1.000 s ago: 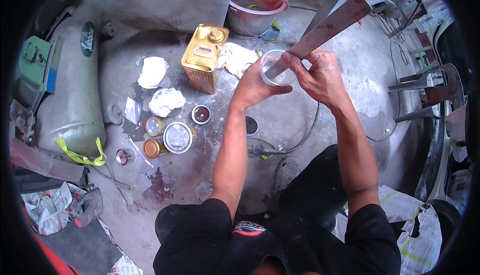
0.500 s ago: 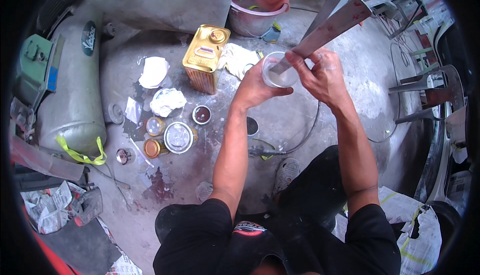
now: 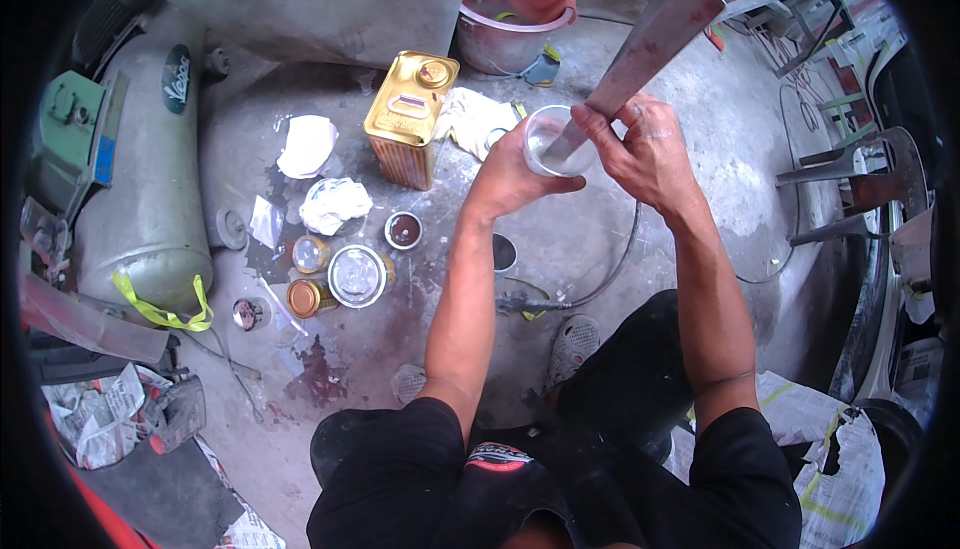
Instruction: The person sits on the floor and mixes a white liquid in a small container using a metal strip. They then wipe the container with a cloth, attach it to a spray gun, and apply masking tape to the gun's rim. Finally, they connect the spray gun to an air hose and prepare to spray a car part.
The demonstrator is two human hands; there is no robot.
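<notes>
Stick (image 3: 655, 44), pinched in the person's right hand (image 3: 645, 156), slants lengthwise down and left into a clear cup (image 3: 546, 123) the left hand (image 3: 507, 174) curls around.

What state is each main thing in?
Clear plastic cup: open-topped
Metal strip: red-stained, lower end inside cup
Left hand: closed around cup
Right hand: closed on metal strip
Gold rectangular can: upright, cap on
Pink bucket: upright, open
Small round pot: open, dark inside
Pale cloth: crumpled
</notes>
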